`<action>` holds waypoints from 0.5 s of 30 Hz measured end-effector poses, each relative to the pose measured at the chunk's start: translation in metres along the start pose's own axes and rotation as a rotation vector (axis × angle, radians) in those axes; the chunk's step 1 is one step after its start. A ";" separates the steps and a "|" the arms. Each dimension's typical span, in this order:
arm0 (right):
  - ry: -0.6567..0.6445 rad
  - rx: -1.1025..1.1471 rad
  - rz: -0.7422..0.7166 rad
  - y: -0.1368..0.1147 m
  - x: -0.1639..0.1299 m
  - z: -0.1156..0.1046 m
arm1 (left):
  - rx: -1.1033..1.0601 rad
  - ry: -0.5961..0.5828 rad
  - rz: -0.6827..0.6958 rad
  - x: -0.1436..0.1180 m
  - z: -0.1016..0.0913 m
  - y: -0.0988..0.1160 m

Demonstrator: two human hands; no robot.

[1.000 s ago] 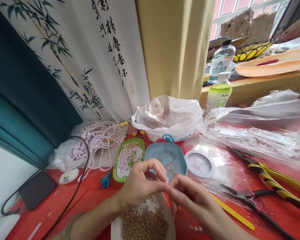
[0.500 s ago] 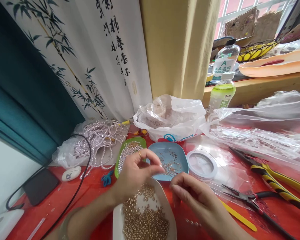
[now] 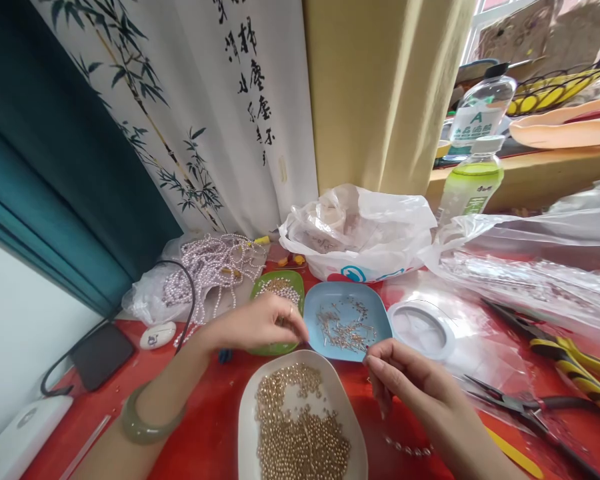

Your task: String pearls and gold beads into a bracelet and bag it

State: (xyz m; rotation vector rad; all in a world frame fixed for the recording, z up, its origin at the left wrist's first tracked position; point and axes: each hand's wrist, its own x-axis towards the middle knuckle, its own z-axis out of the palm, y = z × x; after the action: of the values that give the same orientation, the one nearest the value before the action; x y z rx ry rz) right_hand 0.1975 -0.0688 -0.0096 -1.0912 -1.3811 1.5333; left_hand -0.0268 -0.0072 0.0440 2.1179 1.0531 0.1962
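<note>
Pinched fingers of the left hand [image 3: 260, 323] hover over the green dish [image 3: 275, 283], while the right hand [image 3: 405, 380], loosely curled, waits farther right near the blue dish [image 3: 347, 320].

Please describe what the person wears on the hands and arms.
Both forearms are bare, with no sleeves in view. The left wrist carries a thick, smooth, pale green bangle. The left hand has a thin gold ring on one finger. The right hand shows no ring, glove or watch.
</note>
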 end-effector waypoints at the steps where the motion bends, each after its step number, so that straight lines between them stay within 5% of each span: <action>1: 0.005 0.001 0.001 0.000 0.000 0.000 | 0.026 -0.092 0.025 -0.001 0.001 0.003; 5: 0.024 0.003 -0.009 -0.001 -0.002 -0.001 | 0.077 -0.286 0.057 -0.005 0.000 0.004; 10: 0.042 0.018 0.002 0.001 -0.001 -0.001 | 0.055 -0.235 0.063 -0.003 0.003 0.001; 15: 0.034 -0.017 0.000 0.000 0.000 0.001 | 0.259 -0.173 0.128 -0.004 0.017 0.014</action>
State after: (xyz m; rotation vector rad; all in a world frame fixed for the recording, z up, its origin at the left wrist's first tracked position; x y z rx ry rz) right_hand 0.1966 -0.0694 -0.0091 -1.1224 -1.3733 1.4988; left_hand -0.0125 -0.0250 0.0422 2.3880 0.8803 -0.0660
